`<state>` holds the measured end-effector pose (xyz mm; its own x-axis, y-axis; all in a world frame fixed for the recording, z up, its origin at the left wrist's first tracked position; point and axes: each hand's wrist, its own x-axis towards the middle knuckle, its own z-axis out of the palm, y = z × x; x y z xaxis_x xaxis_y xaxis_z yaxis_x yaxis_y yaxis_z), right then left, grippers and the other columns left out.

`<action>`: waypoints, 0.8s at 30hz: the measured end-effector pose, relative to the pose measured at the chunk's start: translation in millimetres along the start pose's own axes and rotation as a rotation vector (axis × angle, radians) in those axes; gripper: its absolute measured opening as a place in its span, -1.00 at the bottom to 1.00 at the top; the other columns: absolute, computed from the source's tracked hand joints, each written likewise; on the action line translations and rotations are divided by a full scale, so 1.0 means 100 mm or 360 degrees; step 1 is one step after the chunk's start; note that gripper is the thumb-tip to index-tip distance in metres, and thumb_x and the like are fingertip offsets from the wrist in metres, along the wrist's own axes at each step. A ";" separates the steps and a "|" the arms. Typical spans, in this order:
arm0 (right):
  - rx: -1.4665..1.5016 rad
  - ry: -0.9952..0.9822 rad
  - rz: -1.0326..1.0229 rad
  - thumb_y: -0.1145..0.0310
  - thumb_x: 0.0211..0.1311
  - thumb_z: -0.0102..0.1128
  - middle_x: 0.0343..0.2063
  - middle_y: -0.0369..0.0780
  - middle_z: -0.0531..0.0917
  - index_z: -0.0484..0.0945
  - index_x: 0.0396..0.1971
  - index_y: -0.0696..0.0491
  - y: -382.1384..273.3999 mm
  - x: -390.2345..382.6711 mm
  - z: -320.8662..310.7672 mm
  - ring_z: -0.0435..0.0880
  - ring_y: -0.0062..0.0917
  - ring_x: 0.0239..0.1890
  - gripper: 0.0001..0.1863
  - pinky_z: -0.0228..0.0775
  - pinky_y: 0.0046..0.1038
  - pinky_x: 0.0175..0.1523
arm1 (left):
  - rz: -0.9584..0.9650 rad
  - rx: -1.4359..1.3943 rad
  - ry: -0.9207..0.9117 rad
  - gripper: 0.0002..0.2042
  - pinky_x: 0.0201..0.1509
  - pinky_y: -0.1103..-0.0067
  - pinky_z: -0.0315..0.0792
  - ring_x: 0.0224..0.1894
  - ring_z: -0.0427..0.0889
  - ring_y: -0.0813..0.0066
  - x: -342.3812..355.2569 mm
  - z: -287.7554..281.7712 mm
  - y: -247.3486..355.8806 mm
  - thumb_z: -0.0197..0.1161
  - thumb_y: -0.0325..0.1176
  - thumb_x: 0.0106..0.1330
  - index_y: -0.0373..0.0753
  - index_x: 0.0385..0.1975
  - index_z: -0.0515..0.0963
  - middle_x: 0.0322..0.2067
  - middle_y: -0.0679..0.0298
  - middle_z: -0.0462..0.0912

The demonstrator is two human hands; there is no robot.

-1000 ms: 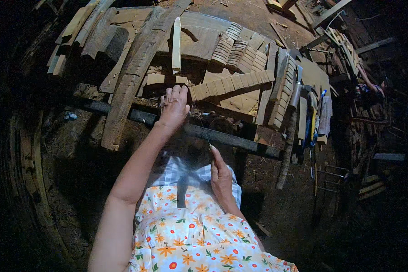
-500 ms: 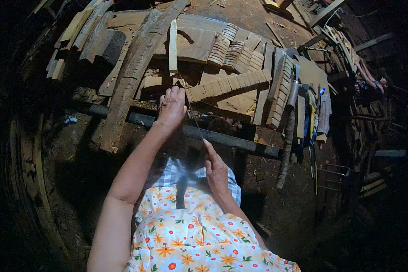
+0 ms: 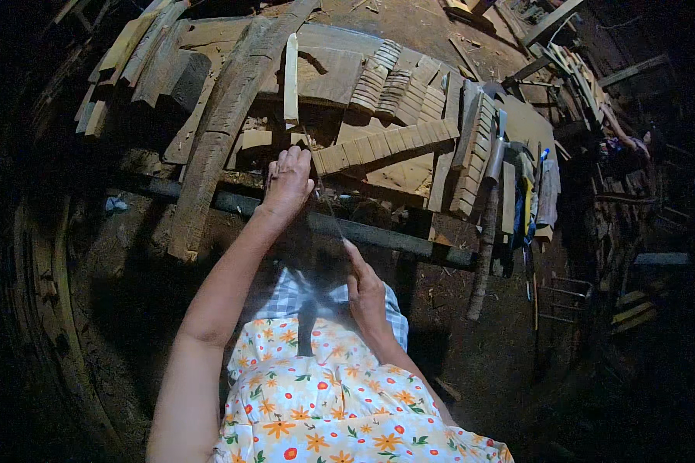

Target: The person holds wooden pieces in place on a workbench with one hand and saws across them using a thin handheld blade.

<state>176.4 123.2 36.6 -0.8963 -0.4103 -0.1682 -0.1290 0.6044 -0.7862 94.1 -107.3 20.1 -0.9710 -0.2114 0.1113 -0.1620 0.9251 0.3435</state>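
My left hand (image 3: 289, 179) is at the near edge of the workbench, fingers curled over a small piece of pale wood (image 3: 300, 140) that they mostly hide. My right hand (image 3: 367, 297), lower and nearer my lap, is closed with the index finger stretched forward. It grips a handsaw (image 3: 331, 213), whose thin blade shows edge-on and runs forward past the left hand's right side. The saw's handle is hidden in my palm. Right of the blade lies a slanting row of small wooden blocks (image 3: 386, 147). A pale wood strip (image 3: 291, 81) points away beyond my left fingers.
A long rough beam (image 3: 222, 127) crosses the bench on the left, with stacked boards (image 3: 135, 58) beyond it. More blocks (image 3: 376, 76) stand in rows at the back. A hammer (image 3: 500, 154) and other tools lie at the right. Another person (image 3: 622, 143) is at far right.
The whole view has shifted slightly to the left. Both hands keep nearly the same places, and the saw remains beside my left hand.
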 end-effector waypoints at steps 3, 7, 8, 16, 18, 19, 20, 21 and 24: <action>0.0032 0.0049 -0.0049 0.68 0.11 -0.07 -0.26 -0.09 0.57 0.27 0.25 -0.25 0.03 0.17 0.07 0.58 -0.39 -0.31 -0.30 0.41 -0.47 -0.16 | 0.0031 -0.0035 0.0048 -0.64 -0.05 0.30 0.34 -0.06 0.40 0.15 -0.01 -0.01 0.03 0.32 -0.42 -0.05 -0.26 -0.24 0.38 -0.21 0.13 0.40; 0.0015 0.0028 -0.0045 0.69 0.10 -0.07 -0.15 -0.07 0.57 0.26 0.25 -0.23 0.02 0.14 0.03 0.60 -0.36 -0.22 -0.30 0.43 -0.45 -0.10 | -0.0008 -0.0046 -0.0063 -0.64 -0.04 0.30 0.33 -0.06 0.40 0.16 0.00 -0.04 0.05 0.32 -0.41 -0.05 -0.27 -0.24 0.38 -0.20 0.14 0.40; 0.0013 0.0022 -0.0047 0.69 0.10 -0.07 -0.15 -0.07 0.57 0.26 0.25 -0.23 0.02 0.09 0.00 0.60 -0.36 -0.22 -0.30 0.43 -0.45 -0.10 | -0.0007 -0.0062 -0.0044 -0.64 -0.03 0.30 0.33 -0.05 0.39 0.16 -0.01 -0.04 0.03 0.32 -0.41 -0.05 -0.27 -0.24 0.38 -0.20 0.14 0.40; -0.0008 -0.0045 0.0030 0.68 0.11 -0.08 -0.18 -0.07 0.57 0.26 0.25 -0.21 -0.01 0.01 -0.01 0.60 -0.32 -0.23 -0.32 0.43 -0.40 -0.10 | 0.0028 -0.0046 0.0044 -0.64 -0.03 0.30 0.32 -0.04 0.38 0.16 -0.01 -0.02 0.01 0.31 -0.42 -0.06 -0.27 -0.24 0.39 -0.20 0.13 0.40; 0.0015 0.0018 -0.0056 0.68 0.11 -0.07 -0.19 -0.08 0.57 0.25 0.25 -0.20 0.00 0.19 0.05 0.60 -0.34 -0.23 -0.32 0.43 -0.40 -0.10 | 0.0045 -0.0065 0.0023 -0.64 -0.04 0.30 0.32 -0.05 0.39 0.15 0.00 -0.01 0.01 0.31 -0.42 -0.07 -0.27 -0.24 0.38 -0.21 0.13 0.39; 0.0037 0.0079 -0.0143 0.67 0.11 -0.07 -0.20 -0.08 0.57 0.25 0.25 -0.20 0.01 0.24 0.07 0.60 -0.36 -0.23 -0.32 0.43 -0.41 -0.10 | 0.0044 -0.0062 0.0025 -0.64 -0.04 0.30 0.32 -0.05 0.39 0.15 0.00 0.00 0.01 0.31 -0.42 -0.07 -0.27 -0.24 0.38 -0.21 0.13 0.39; 0.0038 0.0079 -0.0145 0.67 0.11 -0.07 -0.20 -0.08 0.57 0.25 0.25 -0.20 0.01 0.25 0.07 0.60 -0.36 -0.23 -0.32 0.43 -0.41 -0.10 | 0.0037 -0.0069 0.0013 -0.64 -0.05 0.30 0.32 -0.06 0.39 0.15 0.01 0.01 0.02 0.31 -0.42 -0.07 -0.27 -0.24 0.38 -0.21 0.14 0.39; 0.0033 0.0015 -0.0068 0.68 0.11 -0.07 -0.18 -0.08 0.57 0.26 0.25 -0.19 0.00 0.26 0.06 0.60 -0.38 -0.22 -0.32 0.42 -0.42 -0.08 | 0.0022 -0.0072 0.0003 -0.64 -0.06 0.30 0.33 -0.07 0.39 0.15 0.00 0.00 0.02 0.32 -0.42 -0.07 -0.27 -0.24 0.38 -0.22 0.14 0.39; 0.0033 -0.0013 -0.0007 0.68 0.10 -0.07 -0.17 -0.08 0.58 0.26 0.24 -0.19 0.00 0.20 0.02 0.61 -0.41 -0.21 -0.32 0.42 -0.43 -0.07 | 0.0027 -0.0053 0.0058 -0.64 -0.06 0.30 0.34 -0.08 0.40 0.15 -0.03 -0.01 0.03 0.32 -0.42 -0.07 -0.27 -0.25 0.38 -0.22 0.13 0.39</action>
<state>159.0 113.1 31.8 -0.8922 -0.4187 -0.1695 -0.1242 0.5881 -0.7992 97.0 -104.2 21.7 -0.9665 -0.2074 0.1511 -0.1388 0.9177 0.3723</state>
